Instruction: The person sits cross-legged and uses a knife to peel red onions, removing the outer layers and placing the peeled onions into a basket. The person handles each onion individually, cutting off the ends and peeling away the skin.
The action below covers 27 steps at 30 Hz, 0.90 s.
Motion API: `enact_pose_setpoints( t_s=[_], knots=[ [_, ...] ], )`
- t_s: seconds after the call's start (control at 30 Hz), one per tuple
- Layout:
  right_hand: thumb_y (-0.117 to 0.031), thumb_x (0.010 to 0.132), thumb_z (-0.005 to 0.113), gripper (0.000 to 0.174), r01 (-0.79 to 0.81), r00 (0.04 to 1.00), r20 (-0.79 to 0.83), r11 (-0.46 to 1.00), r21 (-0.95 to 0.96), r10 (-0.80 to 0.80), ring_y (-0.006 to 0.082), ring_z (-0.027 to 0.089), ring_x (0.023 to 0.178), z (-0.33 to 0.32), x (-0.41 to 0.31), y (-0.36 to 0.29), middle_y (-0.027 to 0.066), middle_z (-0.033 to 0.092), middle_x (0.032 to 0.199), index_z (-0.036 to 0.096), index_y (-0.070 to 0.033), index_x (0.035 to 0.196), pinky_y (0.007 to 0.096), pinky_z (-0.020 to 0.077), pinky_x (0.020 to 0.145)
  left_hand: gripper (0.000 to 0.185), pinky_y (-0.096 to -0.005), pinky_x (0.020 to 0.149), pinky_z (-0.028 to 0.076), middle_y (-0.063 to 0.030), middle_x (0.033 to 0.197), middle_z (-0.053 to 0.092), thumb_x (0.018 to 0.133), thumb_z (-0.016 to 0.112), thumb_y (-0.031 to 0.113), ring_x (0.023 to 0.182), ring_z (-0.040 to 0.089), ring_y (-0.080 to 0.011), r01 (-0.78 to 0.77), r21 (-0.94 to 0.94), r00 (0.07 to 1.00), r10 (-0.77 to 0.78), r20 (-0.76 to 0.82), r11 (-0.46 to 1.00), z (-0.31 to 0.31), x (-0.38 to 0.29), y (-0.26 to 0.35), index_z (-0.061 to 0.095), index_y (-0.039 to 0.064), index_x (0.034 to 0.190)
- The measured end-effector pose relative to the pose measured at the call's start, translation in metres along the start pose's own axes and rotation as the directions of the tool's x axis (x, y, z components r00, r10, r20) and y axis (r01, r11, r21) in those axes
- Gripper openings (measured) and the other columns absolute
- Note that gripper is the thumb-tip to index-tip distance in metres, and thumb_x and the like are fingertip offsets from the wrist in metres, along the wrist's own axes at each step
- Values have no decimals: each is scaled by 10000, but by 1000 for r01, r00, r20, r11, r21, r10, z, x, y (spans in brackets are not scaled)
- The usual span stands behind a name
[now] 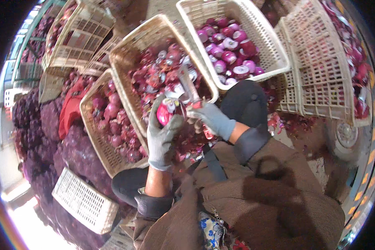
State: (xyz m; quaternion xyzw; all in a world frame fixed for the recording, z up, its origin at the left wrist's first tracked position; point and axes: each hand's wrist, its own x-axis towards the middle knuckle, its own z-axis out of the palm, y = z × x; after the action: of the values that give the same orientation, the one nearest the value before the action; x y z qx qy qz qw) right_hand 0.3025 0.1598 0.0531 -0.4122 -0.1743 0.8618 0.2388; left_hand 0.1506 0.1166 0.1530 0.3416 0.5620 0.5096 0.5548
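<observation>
My left hand (161, 142), in a grey work glove, grips a partly peeled red onion (165, 115) with shiny magenta flesh. My right hand (217, 119), gloved too, is closed around the red handle of a knife (189, 83). Its broad blade points away from me over a plastic crate (162, 22) of onion skins and trimmings. Close to the onion's right side are the right fingers. Peeled onions with cut ends (231, 57) fill part of a white crate (254, 18) farther off. Unpeeled red onions (114, 117) lie in a crate (95, 153) at left.
Stacked crates (322, 62) stand at right, near a wheel (343, 134). Full mesh sacks (84, 150) pile up at left, with a red cloth or net bag (70, 106) and a white crate on its side (84, 200). Onion scraps (300, 122) litter the ground.
</observation>
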Motion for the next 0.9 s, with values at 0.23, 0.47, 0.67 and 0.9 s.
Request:
enact_pose_setpoints(
  t_s=[0.23, 0.47, 0.67, 0.9],
  knots=[
    [-133, 897, 620, 91, -82, 994, -63, 995, 63, 86, 173, 489, 444, -5, 15, 9, 36, 541, 650, 554, -102, 952, 368, 397, 408, 595, -399, 1067, 432, -191, 1396, 444, 930, 558, 152, 1271, 499, -319, -291, 24, 919, 272, 284, 956, 46, 56, 3, 324, -12, 1452],
    [-153, 946, 542, 106, -47, 999, -17, 994, -100, 46, 161, 510, 518, 0, 13, 9, 44, 530, 742, 467, -106, 1005, 350, 438, 469, 446, -376, 1018, 495, -189, 1354, 512, 1005, 436, 102, 1253, 529, -287, -227, 299, 974, 221, 55, 927, -78, 12, -32, 350, -32, 1422],
    [-319, 968, 590, 286, -6, 1000, -24, 968, -252, 0, 144, 555, 561, 18, 9, 12, 62, 570, 807, 509, -86, 1113, 326, 511, 500, 378, -377, 877, 553, -112, 1092, 633, 967, 544, 124, 1000, 648, -234, -14, -117, 887, -42, -459, 993, -228, -67, -66, 487, 11, 1323],
    [-275, 936, 651, 219, -68, 986, -164, 922, -380, 5, 104, 494, 467, 32, 33, 23, 21, 564, 727, 558, -99, 1027, 283, 427, 421, 343, -319, 814, 563, -46, 1049, 613, 941, 577, 127, 904, 658, -185, 28, -129, 817, -97, -569, 991, -332, -76, -75, 524, 55, 1273]
  ],
)
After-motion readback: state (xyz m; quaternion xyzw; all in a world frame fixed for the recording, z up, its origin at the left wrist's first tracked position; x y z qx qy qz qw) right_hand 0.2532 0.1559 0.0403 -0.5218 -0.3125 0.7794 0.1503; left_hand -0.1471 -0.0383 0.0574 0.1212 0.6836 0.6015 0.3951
